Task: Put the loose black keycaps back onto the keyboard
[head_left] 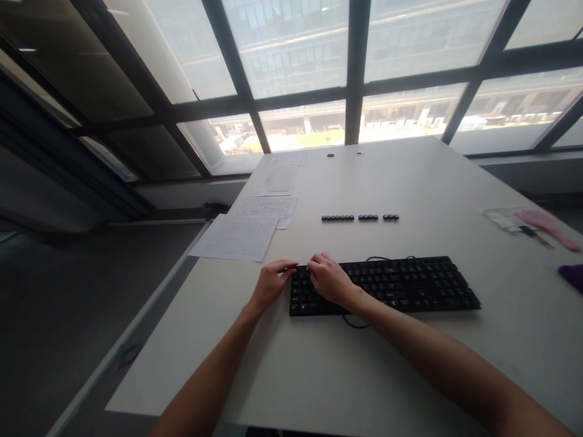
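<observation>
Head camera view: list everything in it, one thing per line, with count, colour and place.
keyboard: one, black, on the table in front of the person, cable looping at its near edge.
loose keycaps: one row in three groups, black, on the table beyond the keyboard.
paper sheets: several, white with print, along the table's left edge.
pink brush: one, pink, on the table's right side beside a clear packet.
purple thing: one, purple, at the right edge, cut off by the frame.
table: one, white, by the windows.
windows: several panes, dark frames, behind the table.
left hand: one, at the keyboard's left end.
right hand: one, resting on the keyboard's left keys.
</observation>
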`<action>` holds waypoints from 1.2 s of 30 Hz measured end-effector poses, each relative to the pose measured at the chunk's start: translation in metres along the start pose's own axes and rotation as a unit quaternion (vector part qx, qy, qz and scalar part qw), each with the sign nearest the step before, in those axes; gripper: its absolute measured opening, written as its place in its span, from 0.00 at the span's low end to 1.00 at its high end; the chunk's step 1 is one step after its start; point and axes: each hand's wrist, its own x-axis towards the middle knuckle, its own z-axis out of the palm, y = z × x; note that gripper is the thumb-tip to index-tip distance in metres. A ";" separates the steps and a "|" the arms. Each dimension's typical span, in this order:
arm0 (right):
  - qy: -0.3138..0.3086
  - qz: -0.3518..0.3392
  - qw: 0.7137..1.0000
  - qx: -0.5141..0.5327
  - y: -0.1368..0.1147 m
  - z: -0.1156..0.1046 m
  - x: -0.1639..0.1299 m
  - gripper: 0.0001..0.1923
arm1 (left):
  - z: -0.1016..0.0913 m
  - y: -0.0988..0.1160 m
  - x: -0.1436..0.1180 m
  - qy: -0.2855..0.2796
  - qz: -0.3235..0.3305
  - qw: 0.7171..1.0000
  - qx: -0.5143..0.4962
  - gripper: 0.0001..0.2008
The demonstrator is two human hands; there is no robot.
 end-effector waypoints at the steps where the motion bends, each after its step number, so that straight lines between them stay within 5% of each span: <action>1: -0.002 -0.001 1.000 0.000 0.000 0.000 0.000 0.08 | 0.000 0.000 0.001 -0.005 0.010 1.000 0.009 0.07; 8: -0.011 0.001 1.000 0.002 -0.001 -0.002 0.001 0.07 | 0.000 0.004 0.001 0.013 0.009 1.000 -0.007 0.05; 14: -0.013 -0.006 1.000 -0.003 -0.001 -0.004 0.001 0.07 | -0.002 0.005 0.001 0.060 -0.057 0.993 -0.082 0.08; 18: -0.011 -0.006 1.000 -0.009 -0.001 -0.004 0.001 0.07 | 0.000 0.001 -0.001 0.043 -0.081 0.991 -0.096 0.09; 36: -0.019 -0.006 1.000 -0.004 -0.001 -0.004 0.000 0.07 | 0.003 0.002 -0.003 0.036 -0.012 0.999 -0.033 0.06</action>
